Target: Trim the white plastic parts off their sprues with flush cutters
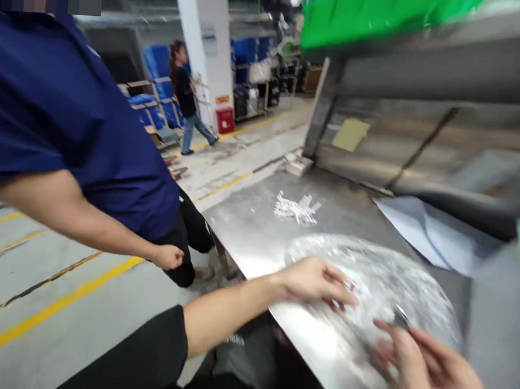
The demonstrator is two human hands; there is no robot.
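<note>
Left grip (314, 280) spread flat, fingers loose, pressing on the near edge of a clear crinkled plastic bag (382, 284); right grip (425, 369) blurred at the lower right, fingers half curled at the bag's near side, whether pinching it impossible to tell. Bag lying round and glossy on a dull, scuffed steel bench (258, 229). Behind it, a small heap of white strips (295, 208); to the right, a pale sheet of paper (420, 228). Above, a green bin (368, 16) on a metal shelf. Beside the bench, a person in a dark blue shirt (70, 124), fist closed. Beyond, grey factory floor with yellow lines (50, 311), a white pillar (205, 44), stacked blue crates.
</note>
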